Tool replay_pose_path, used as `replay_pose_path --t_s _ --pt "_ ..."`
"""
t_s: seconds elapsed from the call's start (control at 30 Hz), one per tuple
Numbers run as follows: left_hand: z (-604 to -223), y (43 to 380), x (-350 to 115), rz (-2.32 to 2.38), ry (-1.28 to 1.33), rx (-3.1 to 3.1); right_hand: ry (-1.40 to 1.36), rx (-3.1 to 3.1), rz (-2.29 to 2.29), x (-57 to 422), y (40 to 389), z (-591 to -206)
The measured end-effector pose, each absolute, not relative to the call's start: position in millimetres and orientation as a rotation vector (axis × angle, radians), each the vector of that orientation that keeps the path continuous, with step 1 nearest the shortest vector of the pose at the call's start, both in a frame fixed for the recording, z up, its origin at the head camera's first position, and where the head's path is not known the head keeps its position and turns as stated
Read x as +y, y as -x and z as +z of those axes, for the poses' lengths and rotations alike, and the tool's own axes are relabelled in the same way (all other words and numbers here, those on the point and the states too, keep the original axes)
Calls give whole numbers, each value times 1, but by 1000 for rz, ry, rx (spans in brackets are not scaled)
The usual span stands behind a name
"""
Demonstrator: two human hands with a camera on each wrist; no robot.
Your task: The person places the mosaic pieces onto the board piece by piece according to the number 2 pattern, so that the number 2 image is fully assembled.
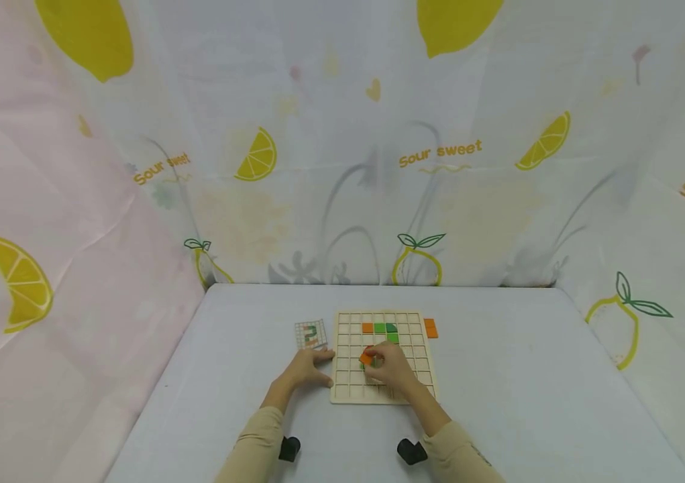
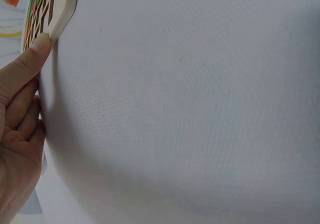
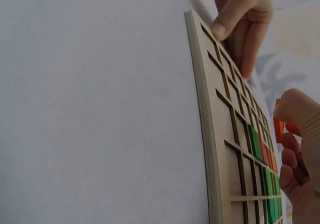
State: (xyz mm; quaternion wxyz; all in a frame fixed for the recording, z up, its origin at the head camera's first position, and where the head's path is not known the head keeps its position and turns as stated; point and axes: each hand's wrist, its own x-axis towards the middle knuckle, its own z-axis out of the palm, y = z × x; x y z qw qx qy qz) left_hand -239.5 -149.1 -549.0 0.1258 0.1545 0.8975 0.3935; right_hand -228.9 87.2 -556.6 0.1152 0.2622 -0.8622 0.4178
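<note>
A wooden grid board (image 1: 342,394) lies on the table, with orange, green and red tiles set in some of its cells. My left hand (image 1: 304,370) rests at the board's left edge, thumb and forefinger apart and touching it. In the left wrist view the thumb of the left hand (image 2: 22,78) lies on the board's rim (image 2: 65,8). Over the middle of the board, my right hand (image 1: 392,365) pinches an orange square tile (image 1: 366,358). The right wrist view shows that tile (image 3: 278,124) tilted between thumb and fingers, above green tiles (image 3: 255,142).
A small pattern card (image 1: 310,334) with a coloured grid figure lies left of the board. Orange tiles (image 1: 431,328) lie beside the board's upper right edge. White cloth covers the table (image 1: 517,376), and a lemon-printed curtain (image 1: 342,201) hangs behind it.
</note>
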Motion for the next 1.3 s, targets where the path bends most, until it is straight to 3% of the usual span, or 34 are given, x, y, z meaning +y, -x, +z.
replay_pose_path --t_s 0.47,1.3 --pt "-548 238 -147 1147 -449 2606 -953 -2634 977 77 230 -570" --pt "-548 238 -148 1125 -401 2610 -881 -2488 798 88 207 -578"
